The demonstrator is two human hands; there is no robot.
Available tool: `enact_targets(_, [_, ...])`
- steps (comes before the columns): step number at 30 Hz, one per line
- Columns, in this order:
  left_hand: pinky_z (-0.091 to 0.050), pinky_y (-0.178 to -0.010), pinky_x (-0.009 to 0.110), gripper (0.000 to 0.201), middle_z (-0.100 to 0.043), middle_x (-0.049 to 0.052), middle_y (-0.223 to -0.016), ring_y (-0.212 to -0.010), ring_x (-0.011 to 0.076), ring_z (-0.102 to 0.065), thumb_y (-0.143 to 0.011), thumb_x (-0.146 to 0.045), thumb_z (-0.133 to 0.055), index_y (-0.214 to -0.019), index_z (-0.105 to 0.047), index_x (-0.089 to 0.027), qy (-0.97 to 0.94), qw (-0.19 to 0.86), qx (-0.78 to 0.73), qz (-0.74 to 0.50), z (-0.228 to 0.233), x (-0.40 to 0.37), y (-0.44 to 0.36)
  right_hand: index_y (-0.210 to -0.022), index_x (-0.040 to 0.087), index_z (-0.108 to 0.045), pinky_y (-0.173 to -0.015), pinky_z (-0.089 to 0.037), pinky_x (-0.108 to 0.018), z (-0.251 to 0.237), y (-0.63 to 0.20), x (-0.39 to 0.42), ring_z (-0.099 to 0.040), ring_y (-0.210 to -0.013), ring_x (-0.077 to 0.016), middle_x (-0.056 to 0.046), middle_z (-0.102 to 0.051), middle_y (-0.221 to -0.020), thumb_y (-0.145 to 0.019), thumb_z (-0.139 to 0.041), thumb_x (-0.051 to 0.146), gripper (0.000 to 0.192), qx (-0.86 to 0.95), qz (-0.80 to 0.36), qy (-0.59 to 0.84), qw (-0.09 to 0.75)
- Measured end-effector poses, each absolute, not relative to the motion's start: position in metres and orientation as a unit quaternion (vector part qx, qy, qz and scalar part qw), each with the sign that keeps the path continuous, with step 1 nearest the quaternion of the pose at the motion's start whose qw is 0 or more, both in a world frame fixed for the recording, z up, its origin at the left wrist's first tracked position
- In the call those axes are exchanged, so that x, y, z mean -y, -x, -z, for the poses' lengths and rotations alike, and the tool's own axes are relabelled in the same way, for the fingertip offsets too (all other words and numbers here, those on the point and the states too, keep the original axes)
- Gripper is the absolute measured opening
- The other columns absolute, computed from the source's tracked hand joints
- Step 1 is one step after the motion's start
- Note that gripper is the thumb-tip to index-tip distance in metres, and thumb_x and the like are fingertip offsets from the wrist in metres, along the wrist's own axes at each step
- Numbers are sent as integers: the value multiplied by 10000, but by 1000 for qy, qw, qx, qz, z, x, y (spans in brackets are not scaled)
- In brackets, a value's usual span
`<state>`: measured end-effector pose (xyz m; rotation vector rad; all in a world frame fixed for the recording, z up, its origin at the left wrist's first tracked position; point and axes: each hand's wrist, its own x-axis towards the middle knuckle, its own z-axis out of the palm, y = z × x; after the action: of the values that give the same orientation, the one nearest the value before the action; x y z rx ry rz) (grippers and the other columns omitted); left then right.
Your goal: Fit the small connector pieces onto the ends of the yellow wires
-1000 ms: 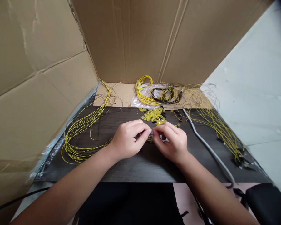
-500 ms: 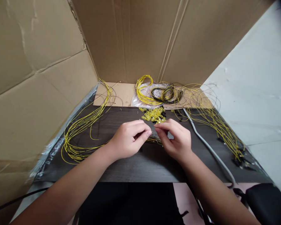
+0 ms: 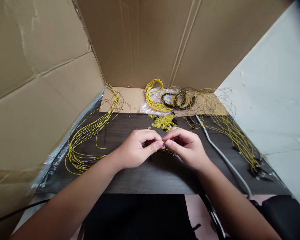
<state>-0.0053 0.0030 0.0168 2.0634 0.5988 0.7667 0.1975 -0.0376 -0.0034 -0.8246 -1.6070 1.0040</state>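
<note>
My left hand (image 3: 140, 148) and my right hand (image 3: 185, 146) meet at their fingertips above the middle of the dark table. Thumb and forefinger are pinched together on each hand. Whatever lies between them is too small and covered to make out. Just beyond the fingers is a pile of small yellow clear plastic pieces (image 3: 163, 122), with black pieces (image 3: 174, 120) along its right side. Partly hidden under my hands lie thin wires (image 3: 168, 151). A loose bundle of yellow wires (image 3: 77, 156) curves from the left and passes behind my left forearm.
Coils of yellow wire (image 3: 148, 95) and black wire (image 3: 180, 100) rest on a plastic bag at the back. Yellow wires with black ends (image 3: 258, 170) spread along the right side. A grey cable (image 3: 222, 155) crosses the table there. Cardboard walls (image 3: 145, 40) stand behind and left.
My hands were slightly apart and have come together at the fingertips. The right hand moved left, its thumb and forefinger now against the left hand's fingers.
</note>
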Motion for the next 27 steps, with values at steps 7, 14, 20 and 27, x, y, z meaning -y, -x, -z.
enact_targets(7, [-430,-611,212,205,-632,1,-719,-643,92,-549,-942,-252,-569,-793,-665,-149,-801,470,-234,-288,-17,-3,6,-947,177,-670,-634,-482,-264,4,-196,38,-618,-729,-123,-29,-664,-829,-897,-673,216,64,684,-393,332,518])
enact_targets(14, [-441,-600,199,222,-630,8,-716,-627,86,-552,-944,-266,-570,-788,-666,-139,-778,515,-229,-277,-19,-3,6,-931,181,-654,-634,-465,-260,3,-194,41,-586,-701,-109,-16,-655,-797,-894,-661,153,47,732,-285,343,515])
enact_targets(20, [-462,-655,209,233,-637,11,-721,-672,98,-574,-941,-265,-571,-768,-661,-137,-768,534,-230,-267,-17,-4,4,-951,184,-604,-657,-489,-251,4,-191,44,-589,-707,-104,-15,-649,-796,-893,-616,75,125,782,-157,339,499])
enact_targets(27, [-470,-627,195,241,-645,14,-717,-644,88,-564,-937,-243,-565,-735,-644,-136,-765,545,-230,-254,-17,-3,3,-926,200,-534,-647,-493,-257,9,-189,45,-565,-703,-113,-13,-621,-784,-913,-548,68,133,802,-105,352,471])
